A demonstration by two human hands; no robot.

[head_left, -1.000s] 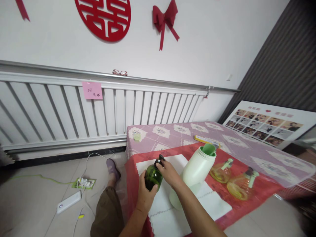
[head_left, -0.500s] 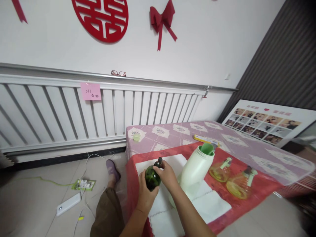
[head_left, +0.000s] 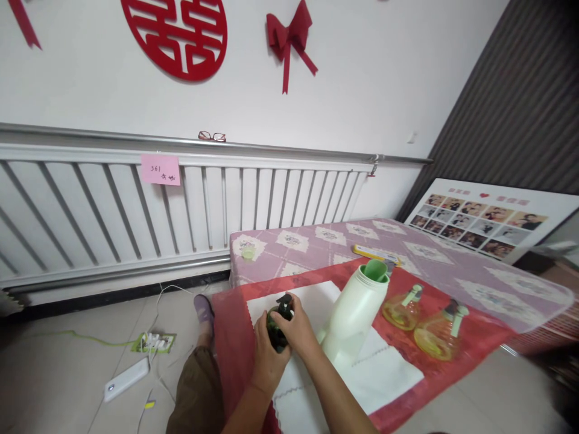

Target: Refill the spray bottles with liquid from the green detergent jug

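Observation:
A round dark green bottle [head_left: 274,330] with a black pump-like top [head_left: 284,300] is held between both hands, low over a white cloth [head_left: 312,295]. My left hand [head_left: 268,360] cups the bottle's body from below and the left, fingers wrapped round it. My right hand [head_left: 299,328] closes about the upper part, its thumb and fingers at the neck by the black top. Much of the bottle is covered by the fingers. Just right of my right forearm a pale green jug-like container [head_left: 357,313] stands, a green piece [head_left: 375,269] set in its mouth.
Two yellow see-through flasks [head_left: 401,310] with green handles stand on the red cloth [head_left: 470,331] at right. A long yellow-and-white packet [head_left: 375,254] and a small pale green lid-like piece [head_left: 248,252] lie on the patterned tablecloth [head_left: 332,235]. A power strip [head_left: 154,342] sits on the floor.
The bottle has turned in my hands, so its black top faces differently and shows more. My right hand has shifted slightly left and down around the neck. The view has moved a little.

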